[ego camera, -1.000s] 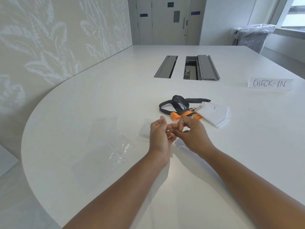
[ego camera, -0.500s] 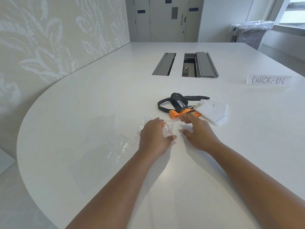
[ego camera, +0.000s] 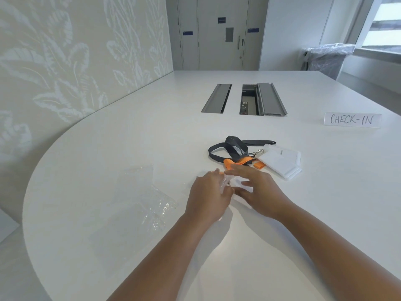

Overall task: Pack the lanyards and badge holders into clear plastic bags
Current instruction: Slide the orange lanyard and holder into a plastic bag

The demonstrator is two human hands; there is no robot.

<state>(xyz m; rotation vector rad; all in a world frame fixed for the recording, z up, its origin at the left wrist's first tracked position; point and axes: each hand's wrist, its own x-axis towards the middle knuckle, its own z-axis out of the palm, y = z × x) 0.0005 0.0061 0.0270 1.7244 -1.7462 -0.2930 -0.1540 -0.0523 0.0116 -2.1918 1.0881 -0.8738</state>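
Note:
My left hand and my right hand both rest on a small clear plastic bag lying on the white table. Their fingers lie fairly straight over it; what the bag holds is hard to make out. Just beyond the hands lie an orange lanyard and a dark grey lanyard with a metal clip, tangled together. A stack of white badge holders sits to their right. Empty clear bags lie crumpled to the left of my left hand.
A "CHECK-IN" sign stands at the right. Two cable hatches are set in the table's middle, the right one open. A patterned wall borders the left edge. A plastic-covered bin stands beyond the table.
The hands held the small bag raised between them, then my left hand laid it on the table. My right hand reached toward the orange lanyard and has come back onto the bag.

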